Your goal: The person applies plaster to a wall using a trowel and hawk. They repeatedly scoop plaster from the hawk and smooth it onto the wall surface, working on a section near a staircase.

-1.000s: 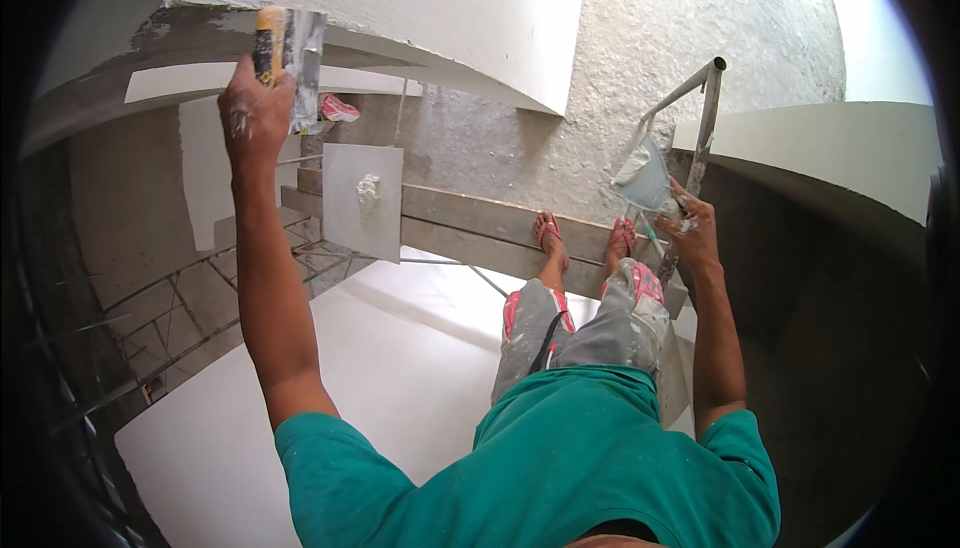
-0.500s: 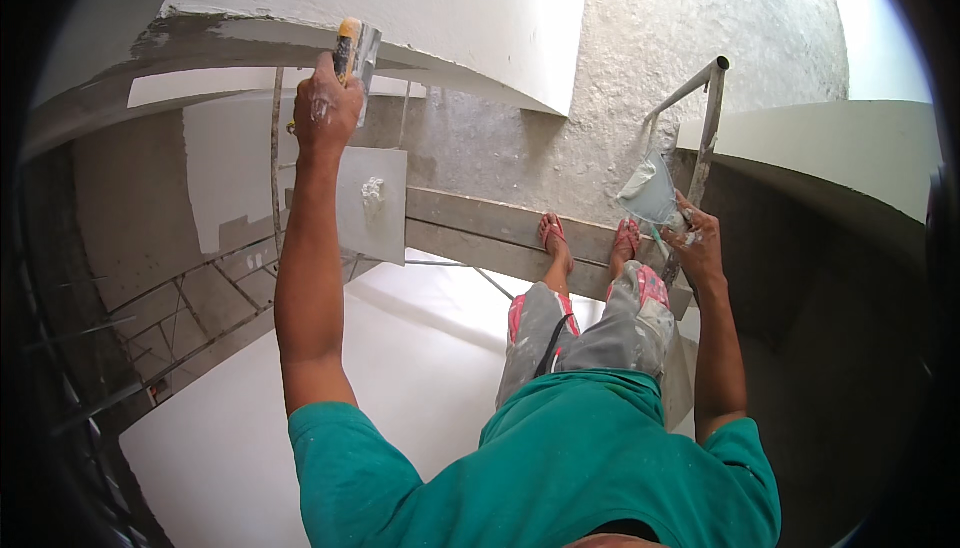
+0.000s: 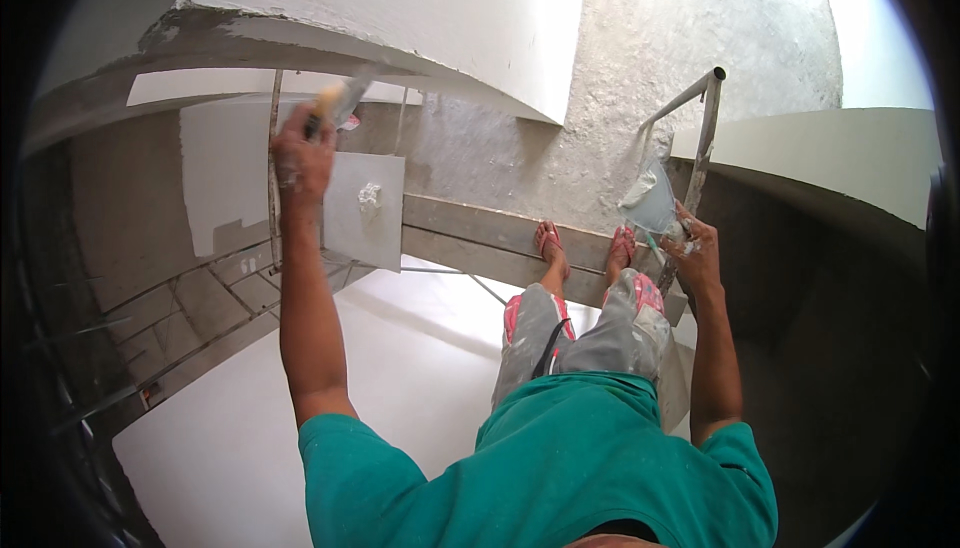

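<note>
My left hand (image 3: pixel 304 155) grips a steel plastering trowel with a yellow and black handle (image 3: pixel 332 103), blurred by motion just below the edge of a white plastered beam (image 3: pixel 400 8). Below it lies a square pale board (image 3: pixel 355 228) with a lump of white compound (image 3: pixel 369 198). On the right, my right hand (image 3: pixel 698 248) holds a pale triangular plate (image 3: pixel 654 203) with white compound along one side, beside an upright metal pipe of a scaffold frame (image 3: pixel 708 123).
My sandaled feet (image 3: pixel 550 242) stand on timber planks (image 3: pixel 465 223). Rough grey plaster (image 3: pixel 680 28) lies beyond them. A curved pale ledge (image 3: pixel 820 148) juts at the right over a dark space. Metal bars (image 3: pixel 170 298) cross the lower left, near a large white surface (image 3: pixel 250 428).
Over the last second my left hand and its trowel moved right, then slightly down and left in the latest half second, the blade tilting. My right hand sits slightly lower in the picture.
</note>
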### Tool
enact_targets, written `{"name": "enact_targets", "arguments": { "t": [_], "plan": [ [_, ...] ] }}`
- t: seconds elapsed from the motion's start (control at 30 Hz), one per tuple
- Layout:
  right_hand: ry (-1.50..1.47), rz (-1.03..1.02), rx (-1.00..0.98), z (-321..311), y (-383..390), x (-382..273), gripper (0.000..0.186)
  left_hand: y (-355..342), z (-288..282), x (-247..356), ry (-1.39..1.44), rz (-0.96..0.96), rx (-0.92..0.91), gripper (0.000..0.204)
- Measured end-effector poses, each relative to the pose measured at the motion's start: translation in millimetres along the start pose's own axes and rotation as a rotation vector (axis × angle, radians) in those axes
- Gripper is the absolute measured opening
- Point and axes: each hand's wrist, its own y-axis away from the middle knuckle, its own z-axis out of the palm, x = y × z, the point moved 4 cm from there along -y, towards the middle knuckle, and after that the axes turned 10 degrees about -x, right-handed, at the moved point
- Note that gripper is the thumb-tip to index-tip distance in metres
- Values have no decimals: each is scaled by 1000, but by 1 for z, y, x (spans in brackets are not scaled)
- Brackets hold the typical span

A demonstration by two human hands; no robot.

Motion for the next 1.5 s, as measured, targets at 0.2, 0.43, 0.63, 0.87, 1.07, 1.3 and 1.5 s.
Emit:
{"name": "enact_targets", "arguments": {
  "t": [0.2,0.43,0.63,0.87,1.07,1.3,1.5],
  "plan": [
    [-91,4,21,10,12,-14,60,-20,64,-55,-184,229,103,33],
    [-62,61,41,32,26,-19,62,-44,55,-52,-77,283,101,29],
    [-35,39,80,52,30,-39,62,-41,57,-58,113,133,-17,21],
    [-36,150,80,62,38,-48,60,27,132,-50,362,-92,-226,22],
    [-4,116,129,69,51,-16,60,1,154,-16,183,-93,-300,25],
    [-14,168,113,77,48,52,60,-23,208,19,-81,-110,-369,29],
    [-7,115,119,75,42,79,61,-26,227,28,-61,-79,-291,25]
  ]
}}
